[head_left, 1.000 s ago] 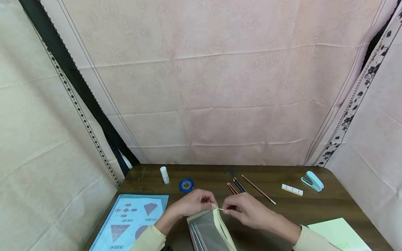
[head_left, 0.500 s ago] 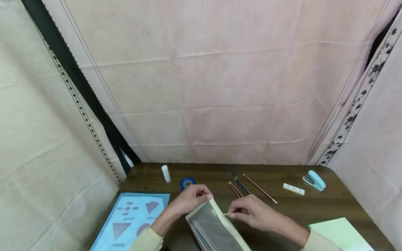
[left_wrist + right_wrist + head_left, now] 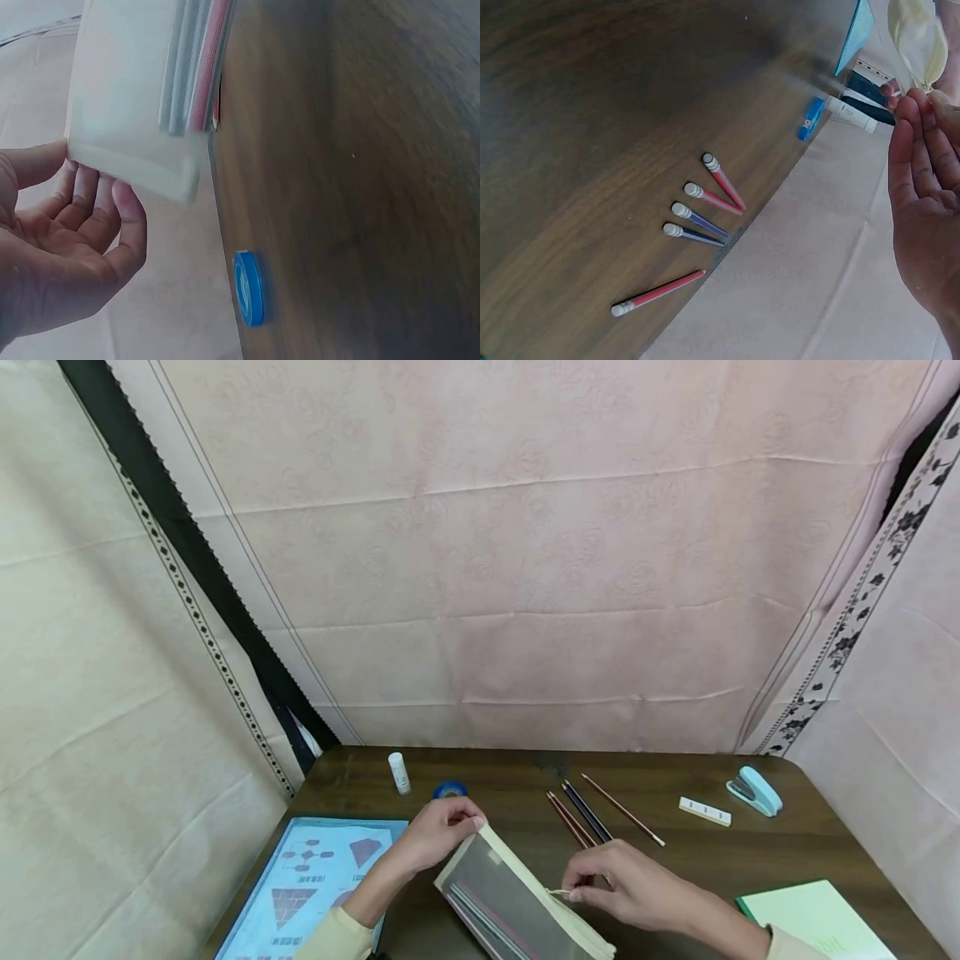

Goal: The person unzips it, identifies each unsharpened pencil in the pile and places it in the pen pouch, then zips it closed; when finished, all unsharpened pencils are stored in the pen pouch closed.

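A see-through zip pouch [image 3: 498, 881] with pale yellow edging is held up at a slant over the table, with several pencils [image 3: 201, 82] showing inside. My left hand [image 3: 435, 837] pinches its upper left corner between thumb and fingers. Along the upper edge, my right hand [image 3: 626, 887] pinches the zip's thin pull cord [image 3: 556, 892]. To the left of the cord the edge lies flat. To its right the edging looks wider, and in the right wrist view the pouch [image 3: 913, 41] bulges beyond the fingertips.
Loose pencils [image 3: 622, 810] lie behind my right hand. A blue tape roll [image 3: 451, 788] and glue stick [image 3: 399, 773] stand back left; an eraser-like white block [image 3: 705, 812] and stapler [image 3: 755, 791] sit back right. A blue printed folder [image 3: 300, 885] and green notebook [image 3: 813, 918] flank the pouch.
My right hand has drawn the pull cord from the upper left corner rightward and toward me along the edge. My left hand shifted left with the corner. The edging's bands, apart before, now meet behind the cord.
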`<state>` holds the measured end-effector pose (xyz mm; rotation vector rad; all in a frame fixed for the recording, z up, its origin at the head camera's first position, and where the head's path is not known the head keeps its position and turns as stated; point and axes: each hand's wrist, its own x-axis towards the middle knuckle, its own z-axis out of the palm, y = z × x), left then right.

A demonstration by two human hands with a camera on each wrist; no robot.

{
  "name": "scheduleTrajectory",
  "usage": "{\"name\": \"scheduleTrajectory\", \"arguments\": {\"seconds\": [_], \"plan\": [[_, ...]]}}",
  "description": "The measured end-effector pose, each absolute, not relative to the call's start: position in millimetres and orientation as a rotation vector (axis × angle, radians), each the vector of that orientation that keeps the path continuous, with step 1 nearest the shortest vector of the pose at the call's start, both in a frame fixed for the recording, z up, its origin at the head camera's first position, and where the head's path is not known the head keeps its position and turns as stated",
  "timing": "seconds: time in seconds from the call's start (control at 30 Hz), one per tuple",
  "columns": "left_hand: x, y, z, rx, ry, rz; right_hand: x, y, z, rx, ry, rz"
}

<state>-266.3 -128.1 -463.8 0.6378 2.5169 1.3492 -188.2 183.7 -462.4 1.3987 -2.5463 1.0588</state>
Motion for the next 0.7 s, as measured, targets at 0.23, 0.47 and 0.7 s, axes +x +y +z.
{"name": "scheduleTrajectory", "arguments": {"seconds": [0.23, 0.47, 0.7], "plan": [[-266.4, -138.2, -462.8, 0.616, 2.547, 1.356, -182.2, 190.7, -459.8, 1.406, -2.509, 1.057], [-266.4, -154.8, -463.1, 0.535, 2.631, 1.368, -172.6, 205.6, -458.8, 1.391, -2.530, 1.014], [-265.7, -162.4, -466.6, 0.424, 2.693, 1.372, -168.9, 223.3, -453.6, 1.306, -2.581, 1.067]]}}
